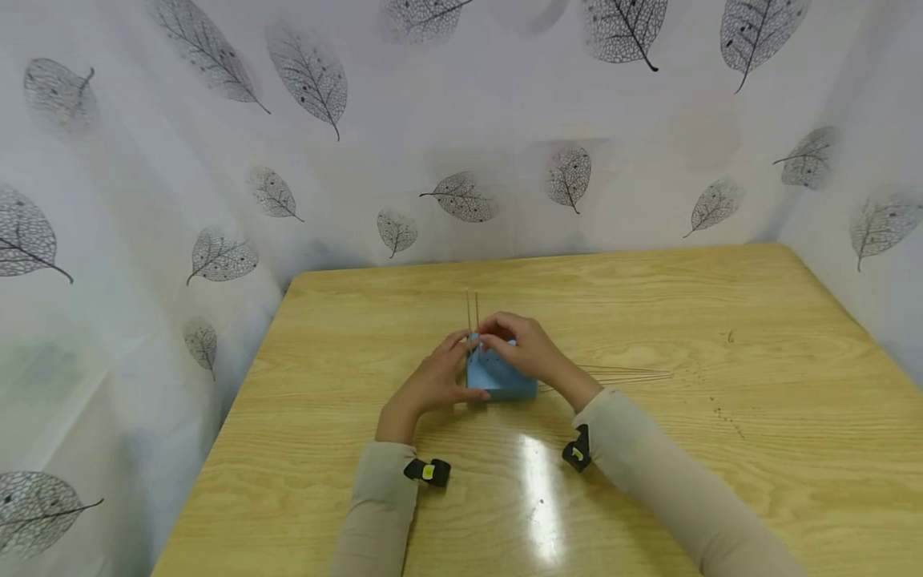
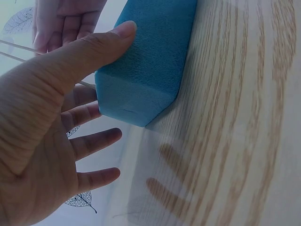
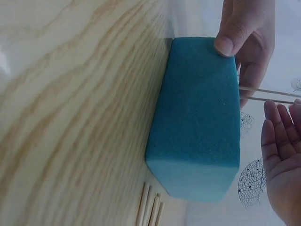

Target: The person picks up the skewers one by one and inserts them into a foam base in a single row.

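Observation:
A light-blue foam block (image 1: 502, 386) with small dark holes along its top sits on the wooden table. My left hand (image 1: 437, 372) holds its left end, thumb (image 2: 123, 32) against the near face and index and middle fingers at the far side; the other two fingers spread free. Two thin wooden sticks (image 1: 469, 308) rise upright from the left part of the block. Over the block's top, my right hand (image 1: 525, 346) pinches the right-hand stick (image 3: 270, 100) between thumb and fingertips. The right thumb is partly out of the right wrist view.
Several loose thin sticks (image 1: 627, 373) lie on the table (image 1: 721, 449) to the right of the block, under the right forearm. A white curtain with leaf prints (image 1: 461, 196) hangs behind the table. Each wrist carries a small black camera (image 1: 431, 472).

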### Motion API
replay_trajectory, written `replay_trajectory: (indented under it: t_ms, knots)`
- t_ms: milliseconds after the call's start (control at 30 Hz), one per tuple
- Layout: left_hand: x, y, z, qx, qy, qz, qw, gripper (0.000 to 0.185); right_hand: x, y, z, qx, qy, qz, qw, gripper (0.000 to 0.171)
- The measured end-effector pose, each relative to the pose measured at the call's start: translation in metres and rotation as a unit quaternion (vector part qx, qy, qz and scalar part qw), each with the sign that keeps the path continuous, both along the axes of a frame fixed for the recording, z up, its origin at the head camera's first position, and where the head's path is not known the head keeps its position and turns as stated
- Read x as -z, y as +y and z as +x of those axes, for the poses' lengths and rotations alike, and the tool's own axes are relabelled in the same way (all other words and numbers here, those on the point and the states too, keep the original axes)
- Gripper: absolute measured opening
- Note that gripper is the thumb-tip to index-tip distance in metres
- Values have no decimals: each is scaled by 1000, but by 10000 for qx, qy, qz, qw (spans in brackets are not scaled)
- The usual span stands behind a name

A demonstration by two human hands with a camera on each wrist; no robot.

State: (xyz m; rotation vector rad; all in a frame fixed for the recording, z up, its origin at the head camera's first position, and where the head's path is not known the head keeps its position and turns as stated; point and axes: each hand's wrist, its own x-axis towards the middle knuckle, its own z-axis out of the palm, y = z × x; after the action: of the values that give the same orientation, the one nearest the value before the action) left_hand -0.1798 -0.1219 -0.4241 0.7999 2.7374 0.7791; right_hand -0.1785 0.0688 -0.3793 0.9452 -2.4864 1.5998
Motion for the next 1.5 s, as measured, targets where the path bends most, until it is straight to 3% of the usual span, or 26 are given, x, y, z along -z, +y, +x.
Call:
replay_trajectory:
  t_ms: [167, 400, 500, 833, 1333, 1500]
  knots:
    - [1, 1, 0, -23, 24, -107, 9999, 89, 20, 16, -13, 246, -75, 127, 9996, 17]
    - [1, 2, 0, -54, 58, -159, 9998, 91, 16, 36, -6, 541, -305, 170, 9979, 17]
    - [1, 2, 0, -50, 70, -170, 9998, 91, 30, 48, -11, 625, -348, 157, 9973, 21]
    - [2, 3, 1, 15, 108, -185, 9998, 91, 33, 80, -6, 813, -543, 159, 9951, 20]
    - [-1, 3, 1, -5, 115, -191, 9998, 92, 39, 124, -1, 1226, -317, 637, 9899, 19]
    - [0, 3, 0, 0, 105, -177, 9998, 92, 41, 135, 1, 1326, -491, 749, 9871, 22]
